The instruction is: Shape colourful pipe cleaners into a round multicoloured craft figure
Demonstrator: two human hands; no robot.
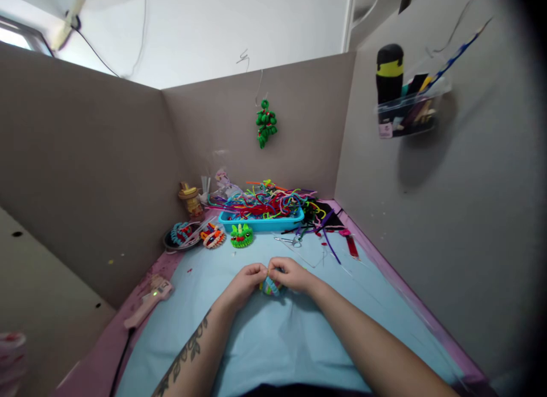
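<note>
My left hand [251,276] and my right hand [289,273] meet over the middle of the blue cloth [342,328]. Both are closed, with fingertips pinched together at the top of a small round pipe-cleaner piece [272,287] in light blue, with bits of yellow and pink. Its upper part is hidden behind my fingers. Beyond my hands sits a green pipe-cleaner animal head [241,236]. An orange and white pipe-cleaner piece [212,236] lies to its left. Silver scissors [294,241] rest on the cloth past my right hand.
A blue tray [265,224] heaped with colourful pipe cleaners [269,203] stands at the back. At left are a dark bowl [186,247] with a blue and red piece and a pink glue gun [149,301]. Grey panels [427,215] enclose the table; a clear bin [410,119] hangs right.
</note>
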